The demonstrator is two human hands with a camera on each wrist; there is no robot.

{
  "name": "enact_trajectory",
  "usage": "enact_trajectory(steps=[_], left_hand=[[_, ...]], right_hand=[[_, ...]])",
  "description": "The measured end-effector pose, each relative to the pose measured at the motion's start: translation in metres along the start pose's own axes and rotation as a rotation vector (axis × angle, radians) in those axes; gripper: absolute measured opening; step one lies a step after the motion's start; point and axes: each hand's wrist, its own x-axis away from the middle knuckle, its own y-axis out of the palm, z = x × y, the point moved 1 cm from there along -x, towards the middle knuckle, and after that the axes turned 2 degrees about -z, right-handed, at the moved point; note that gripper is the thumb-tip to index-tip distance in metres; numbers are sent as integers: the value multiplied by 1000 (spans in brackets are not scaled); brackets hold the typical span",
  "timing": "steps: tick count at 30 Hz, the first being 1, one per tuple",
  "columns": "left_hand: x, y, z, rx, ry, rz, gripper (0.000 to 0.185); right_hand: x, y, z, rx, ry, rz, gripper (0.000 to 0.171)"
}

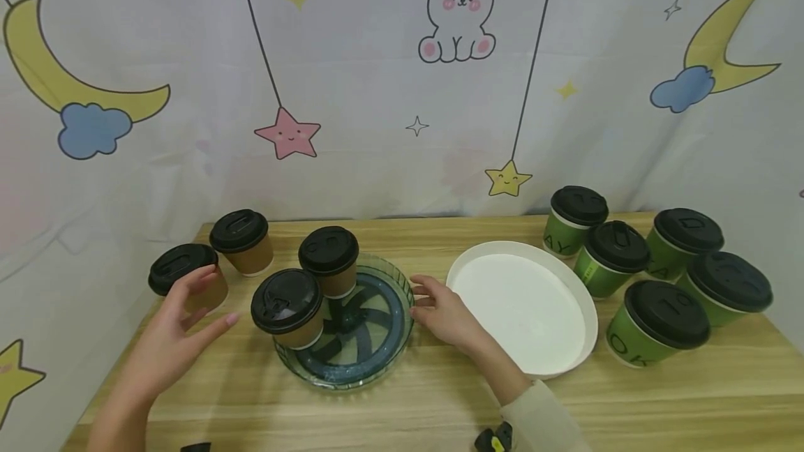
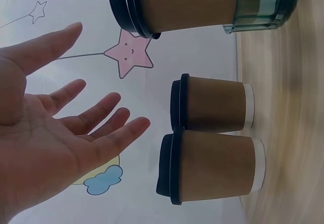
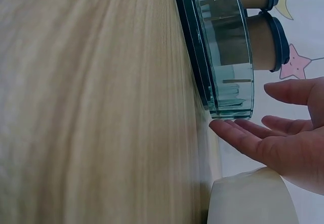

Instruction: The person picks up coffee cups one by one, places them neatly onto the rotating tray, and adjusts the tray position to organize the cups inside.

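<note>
Two brown paper cups with black lids, one nearer (image 1: pixel 289 309) and one behind it (image 1: pixel 329 261), stand on the left part of a round clear green-tinted tray (image 1: pixel 370 361). My left hand (image 1: pixel 169 340) hovers left of the tray with fingers spread and nothing held. Beside it are two more brown cups on the table, one partly hidden by that hand (image 1: pixel 183 270) and one farther back (image 1: pixel 242 241). My right hand (image 1: pixel 447 314) is at the tray's right rim, fingers extended; in the right wrist view the fingertips (image 3: pixel 217 125) are at the tray's edge.
A round white tray (image 1: pixel 524 305) lies right of my right hand. Several green cups with black lids, one nearest the front (image 1: pixel 656 326), stand at the table's right. A printed cloth (image 1: pixel 377 75) hangs behind the wooden table (image 1: pixel 326 424). A small black object (image 1: pixel 493 438) lies at the front.
</note>
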Motion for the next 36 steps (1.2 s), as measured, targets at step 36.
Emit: enact_trajectory(steps=[36], left_hand=[[3, -4, -18, -7, -76, -14, 70]], right_hand=[[-1, -2, 0, 87, 24, 3, 51]])
